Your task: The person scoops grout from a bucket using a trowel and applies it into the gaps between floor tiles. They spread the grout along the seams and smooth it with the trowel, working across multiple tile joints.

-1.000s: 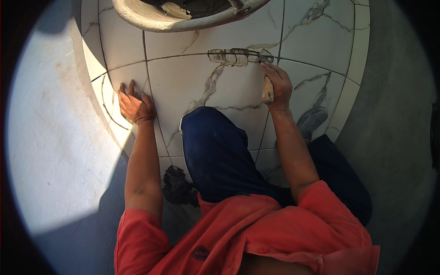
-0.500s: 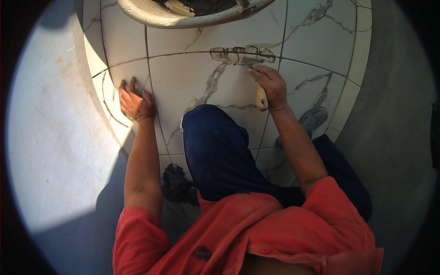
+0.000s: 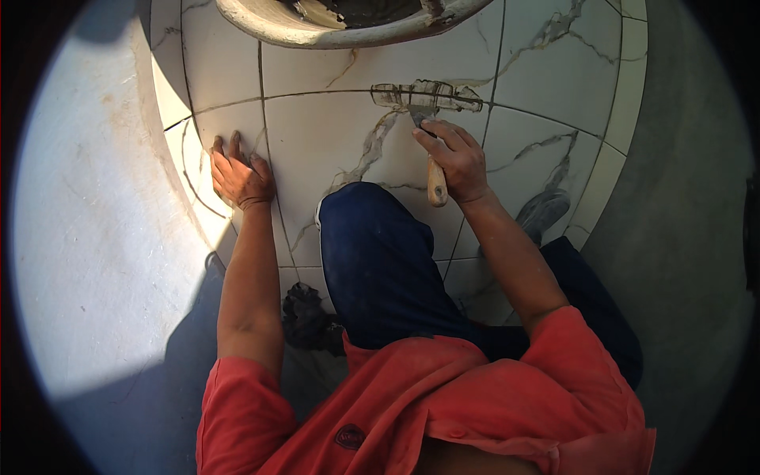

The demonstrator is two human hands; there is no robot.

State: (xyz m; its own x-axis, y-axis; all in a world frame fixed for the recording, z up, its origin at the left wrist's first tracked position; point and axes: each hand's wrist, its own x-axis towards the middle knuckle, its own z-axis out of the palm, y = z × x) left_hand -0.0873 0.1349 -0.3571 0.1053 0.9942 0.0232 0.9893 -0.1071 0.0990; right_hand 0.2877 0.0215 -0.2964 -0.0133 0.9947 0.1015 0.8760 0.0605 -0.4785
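Note:
My right hand grips a putty knife by its wooden handle, blade tip pressed on a grey grout smear along the joint between white marble-look floor tiles. My left hand lies flat, fingers spread, on a tile near the left joint, propping me up. I crouch over the tiles, my knee in dark blue trousers between both arms.
A round pan holding grey grout sits at the top edge of the tiled floor. A pale plastered wall rises on the left. Bare grey concrete borders the tiles on the right. A dark rag lies by my knee.
My right hand has drawn the putty knife leftward along the joint, spreading the grout. My left hand has stayed planted on the tile.

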